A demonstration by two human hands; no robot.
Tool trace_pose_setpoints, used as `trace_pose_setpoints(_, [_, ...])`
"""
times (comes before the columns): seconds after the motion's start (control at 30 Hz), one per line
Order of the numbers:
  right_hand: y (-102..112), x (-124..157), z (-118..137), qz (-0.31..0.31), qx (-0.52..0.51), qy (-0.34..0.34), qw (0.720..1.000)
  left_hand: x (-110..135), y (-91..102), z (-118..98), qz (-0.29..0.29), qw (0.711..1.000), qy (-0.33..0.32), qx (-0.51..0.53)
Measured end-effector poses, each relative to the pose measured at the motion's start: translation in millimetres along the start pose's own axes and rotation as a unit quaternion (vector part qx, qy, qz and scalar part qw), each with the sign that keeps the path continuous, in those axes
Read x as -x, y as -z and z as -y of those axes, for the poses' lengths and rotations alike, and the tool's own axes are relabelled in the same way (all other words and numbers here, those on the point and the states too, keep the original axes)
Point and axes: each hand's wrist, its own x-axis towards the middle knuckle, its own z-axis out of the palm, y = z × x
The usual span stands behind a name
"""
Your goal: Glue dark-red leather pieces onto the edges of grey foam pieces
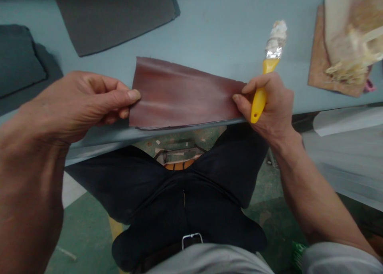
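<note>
A reddish-brown leather piece (pixel 182 94) lies across the near edge of the pale blue table (pixel 215 38). My left hand (pixel 80 104) pinches its left end between thumb and fingers. My right hand (pixel 269 102) pinches the right end and also grips a yellow-handled brush (pixel 265 80), whose glue-caked bristles point up and away over the table.
A dark grey foam sheet (pixel 113 14) lies at the back left, with a darker pad (pixel 18 58) at the far left. A brown board with pale sheets and glue residue (pixel 344 46) sits at the right. My dark trousers and the green floor show below the edge.
</note>
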Motion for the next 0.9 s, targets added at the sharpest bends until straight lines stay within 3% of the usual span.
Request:
trace_pose_setpoints(0.3, [-2.9, 0.7, -6.4, 0.004, -0.031, 0.023, 0.999, 4.1, -1.9, -2.5, -0.025, 0.999, 0.006, -0.038])
trace_pose_setpoints(0.9, [-1.6, -0.1, -5.5, 0.004, -0.025, 0.024, 0.999, 16.9, -9.2, -21.1, -0.009, 0.997, 0.000, -0.071])
